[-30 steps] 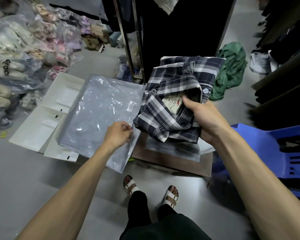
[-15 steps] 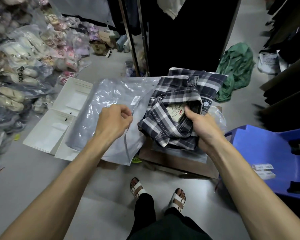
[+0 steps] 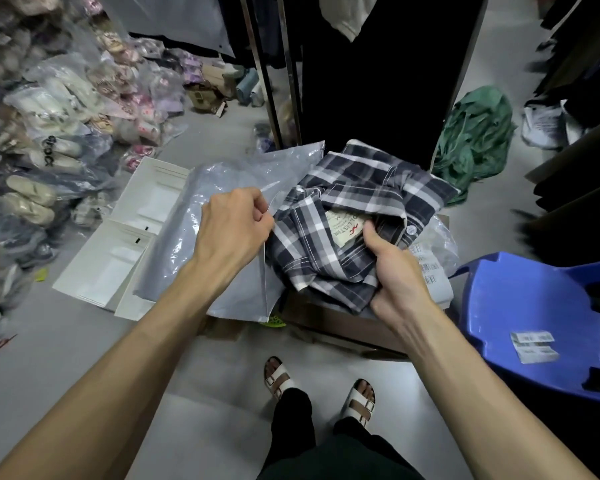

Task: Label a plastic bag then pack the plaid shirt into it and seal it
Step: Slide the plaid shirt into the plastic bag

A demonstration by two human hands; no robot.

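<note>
A folded navy, grey and white plaid shirt (image 3: 357, 206) with a cream neck label sits in front of me, gripped at its near edge by my right hand (image 3: 392, 268). To its left hangs a clear greyish plastic bag (image 3: 222, 282), and my left hand (image 3: 232, 226) pinches its open right edge, right beside the shirt's left side. The shirt's left edge touches the bag's mouth; I cannot tell whether any of it is inside. The label on the bag is hidden behind my left hand.
A brown cardboard box (image 3: 336, 323) lies under the shirt. White flat mailers (image 3: 118, 251) lie on the floor at left, bagged shoes (image 3: 49, 133) pile beyond. A blue plastic chair (image 3: 534, 313) with barcode stickers (image 3: 534, 346) stands at right. A green garment (image 3: 475, 136) and black rack are behind.
My left hand lifted the bag's edge up and rightward, closing on the shirt. The shirt in my right hand stayed roughly in place. The view shifted slightly.
</note>
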